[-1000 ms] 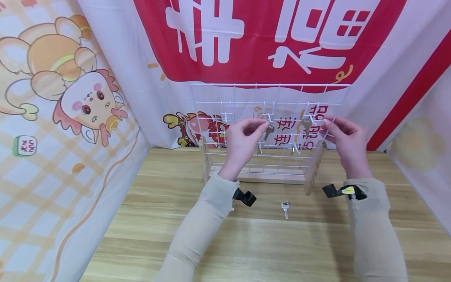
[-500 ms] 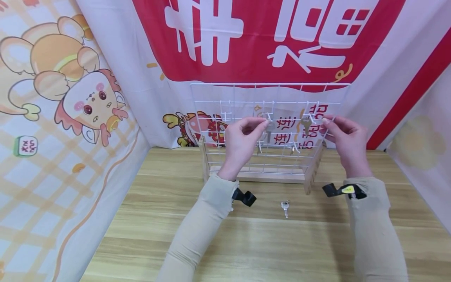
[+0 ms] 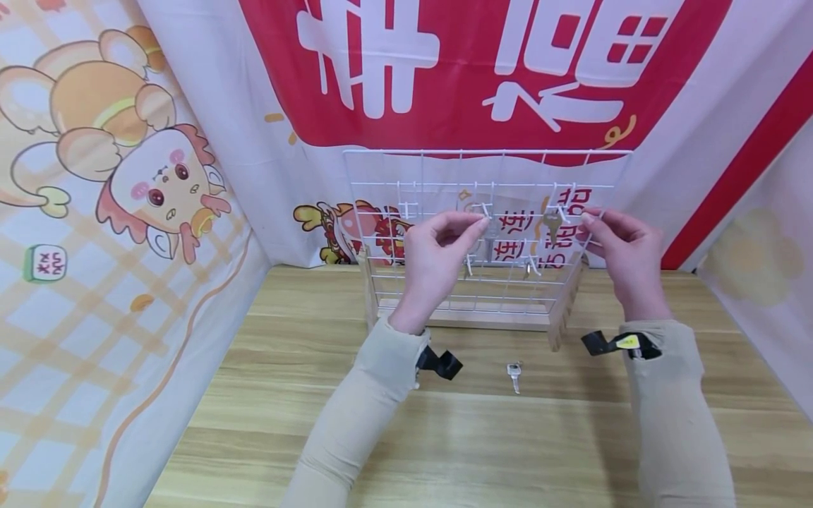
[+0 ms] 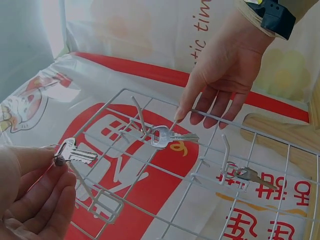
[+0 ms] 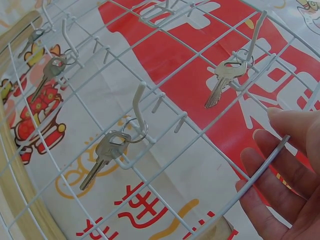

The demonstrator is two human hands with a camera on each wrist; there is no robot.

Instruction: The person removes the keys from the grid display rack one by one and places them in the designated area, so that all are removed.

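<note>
At the upper middle of the white wire grid (image 3: 489,233), a small silver key (image 4: 75,154) is pinched by its head between the thumb and fingertips of the left hand (image 3: 438,257), just beside a white hook (image 3: 485,209). The key is judged to be light, stiff and smooth, so it is likely to slip or twist if held loosely. The flat head is the place to be gripped, with the hole left free for the hook. From the head view the key is mostly hidden behind the fingers, while the left wrist view shows its blade pointing away from the hand towards the wires.

The right edge of the grid is held by the right hand (image 3: 625,257), its fingers curled lightly round the outer wire, as the right wrist view shows. The panel is thin and is judged to flex or rock if pushed, so that steadying grip matters.

Other keys are seen hanging from hooks: a brass-coloured key (image 3: 551,226) near the right hand and a lower key (image 5: 107,150) on a ring. The grid is stood upright in a wooden base (image 3: 466,317) on a wooden table (image 3: 444,451). One more key (image 3: 514,374) is left lying flat on the table, well apart from both hands, in front of the base.
</note>
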